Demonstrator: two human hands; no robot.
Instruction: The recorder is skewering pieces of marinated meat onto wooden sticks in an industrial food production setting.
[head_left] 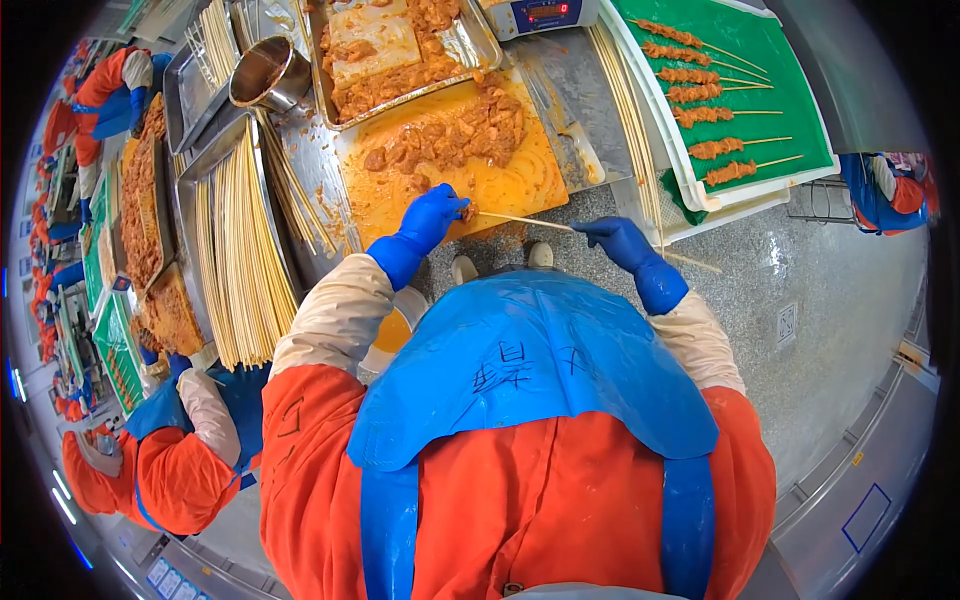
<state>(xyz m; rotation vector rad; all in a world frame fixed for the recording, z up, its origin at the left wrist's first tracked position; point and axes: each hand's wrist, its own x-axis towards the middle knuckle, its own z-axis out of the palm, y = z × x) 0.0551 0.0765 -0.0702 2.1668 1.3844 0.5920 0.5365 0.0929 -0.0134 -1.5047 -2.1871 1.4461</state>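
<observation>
My left hand (pixel 428 222), in a blue glove, is closed around a piece of marinated meat (pixel 466 211) at the front edge of the orange cutting board (pixel 535 165). A wooden skewer (pixel 522 219) runs from that meat to the right. Its other end is pinched in the blue-gloved fingers of my right hand (pixel 622 243), which is held out over the floor. Just beyond my left hand, a pile of reddish marinated meat pieces (pixel 450 135) lies on the board. How far the skewer tip enters the meat is hidden by my left fingers.
A metal tray of meat (pixel 484 52) stands behind the board, beside a scale (pixel 540 14). Bare skewers (pixel 240 250) fill a tray at left, near a metal cup (pixel 270 75). Several threaded skewers (pixel 705 93) lie on a green-lined white tray (pixel 690 180) at right. Co-workers (pixel 185 450) stand at left.
</observation>
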